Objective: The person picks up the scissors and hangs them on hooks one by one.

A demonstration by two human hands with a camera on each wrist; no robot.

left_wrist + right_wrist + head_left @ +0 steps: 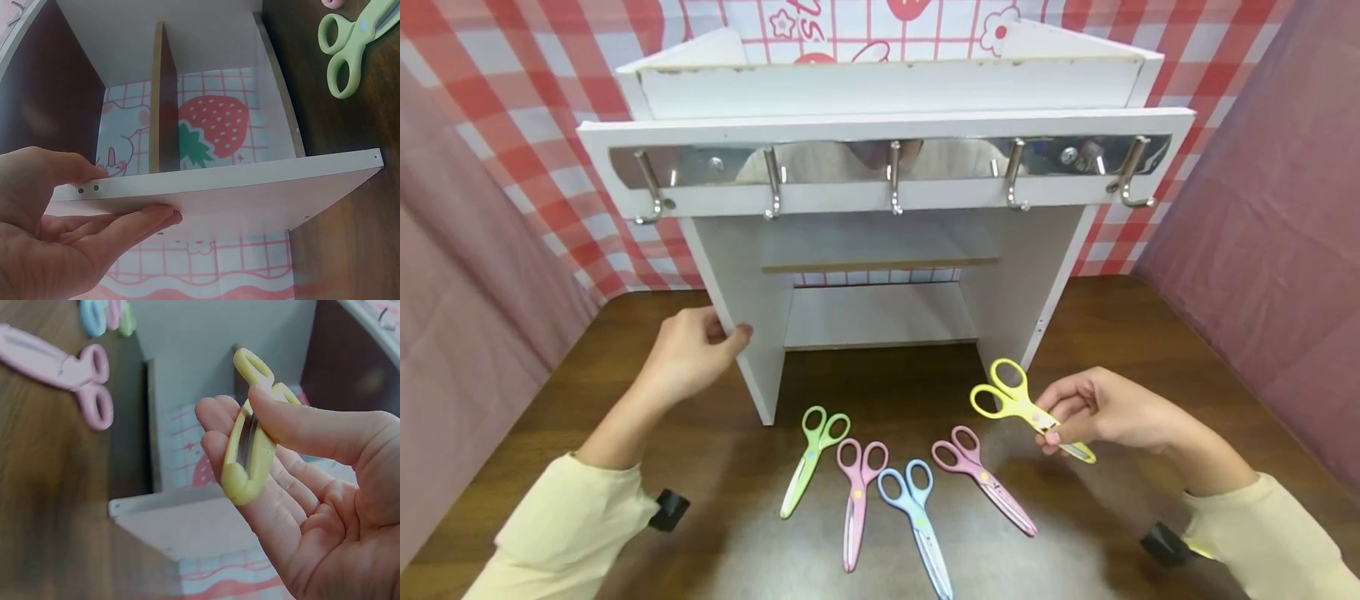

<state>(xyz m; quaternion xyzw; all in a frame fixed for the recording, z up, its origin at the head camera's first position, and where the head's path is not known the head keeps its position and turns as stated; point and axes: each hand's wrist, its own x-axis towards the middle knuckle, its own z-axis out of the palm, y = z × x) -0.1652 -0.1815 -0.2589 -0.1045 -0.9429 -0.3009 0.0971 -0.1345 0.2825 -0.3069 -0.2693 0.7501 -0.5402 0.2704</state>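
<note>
My right hand (1101,408) pinches yellow scissors (1015,402) by the blade end, handle loops pointing up and left toward the shelf unit. In the right wrist view the thumb presses the yellow scissors (250,456) against the fingers. My left hand (696,346) grips the front edge of the white shelf's left side panel (730,308), thumb inside and fingers outside, as the left wrist view also shows on the panel edge (206,178). On the table before the shelf lie green scissors (811,454), pink scissors (855,500), blue scissors (917,517) and darker pink scissors (981,475).
Across the shelf's upper front runs a white board (850,200) with a shiny metal strip and several hooks (895,179). Inside are a middle shelf (880,242) and a lower shelf (880,317). A red checked cloth (535,92) hangs behind; pink cloth (1247,167) flanks the brown table (722,517).
</note>
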